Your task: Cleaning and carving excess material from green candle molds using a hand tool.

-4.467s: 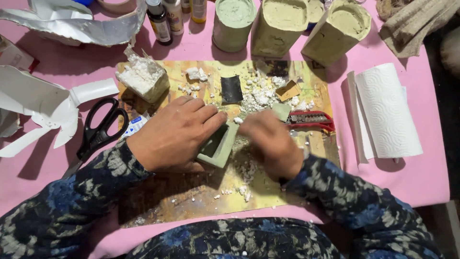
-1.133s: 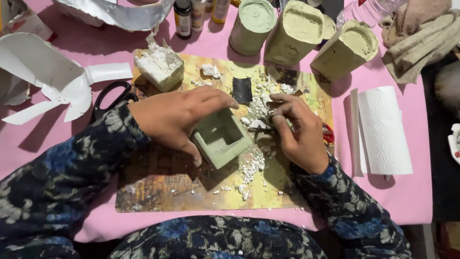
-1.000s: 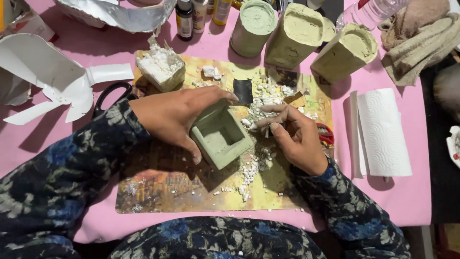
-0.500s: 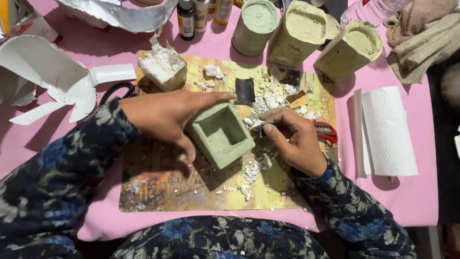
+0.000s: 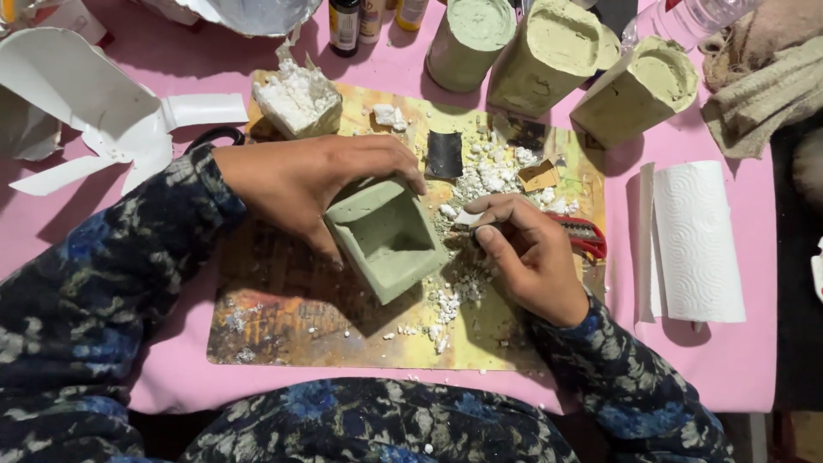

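Green square pot [image 5: 387, 240] lies tipped on its side on the painted work board [image 5: 283, 317], its open mouth turned up toward my camera. All positions below are given relative to this pot.

My left hand [image 5: 313, 184] is closed around it: fingers wrap over the far rim and the thumb presses the near-left wall. My right hand [image 5: 531, 257], just right of the pot, is pinched shut on a small pale scraping piece [image 5: 469, 219] whose tip is at the pot's right edge; I cannot tell whether it touches the wall.

Handling, as I judge it:
- Material looks like a cast, plaster-like body with thick walls. I expect it to be stiff and fairly heavy for its bulk.
- Surface appears matte and dusty, so grip should be good, not slippery.
- Rim and corners are the likely weak points; they could chip under point load.
- Best hold: span two opposite walls below the rim, as my left hand does now, rather than pinching one wall edge.

White crumbs [image 5: 446, 304] lie scattered to the right of and below the pot. A red utility knife [image 5: 587, 238] rests further right, partly behind my right hand. Three taller green moulded forms [image 5: 557, 51] stand beyond the pot, at the far edge of the board. A paper towel roll [image 5: 696, 240] lies well to the right on the pink tabletop [image 5: 754, 360].
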